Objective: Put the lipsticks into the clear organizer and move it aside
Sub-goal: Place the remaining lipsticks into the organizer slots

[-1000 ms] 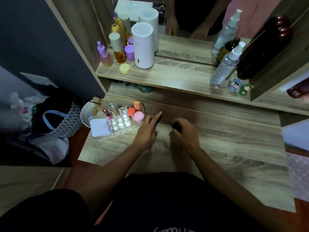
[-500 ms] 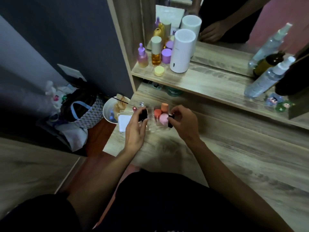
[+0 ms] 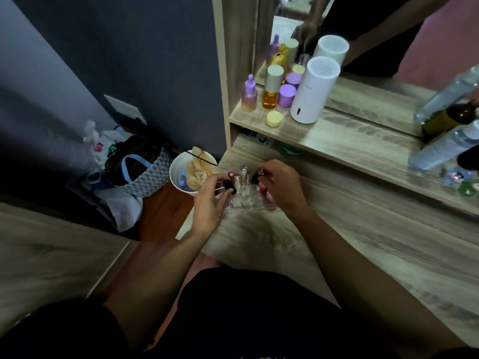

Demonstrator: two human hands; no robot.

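Note:
The clear organizer [image 3: 243,203] stands near the left edge of the wooden vanity top. A pink-capped tube [image 3: 231,174] and a small clear bottle [image 3: 242,174] stand upright in its back slots. My left hand [image 3: 208,204] pinches a dark lipstick [image 3: 230,187] and holds it over the organizer's left slots. My right hand [image 3: 281,189] grips another dark lipstick [image 3: 255,179] over the right side. Pink and orange pieces [image 3: 264,189] in the organizer are partly hidden under my right hand.
A white cylinder device [image 3: 315,90], purple and amber bottles [image 3: 269,90] and a yellow jar [image 3: 274,118] stand on the shelf above. Spray bottles [image 3: 444,145] lie at the right. Left of the vanity, on the floor, are a white bin [image 3: 181,174] and a woven bag [image 3: 145,172].
Both hands lifted the dark lipsticks from the vanity top and brought them left over the organizer. The view swung so the organizer now sits near the middle.

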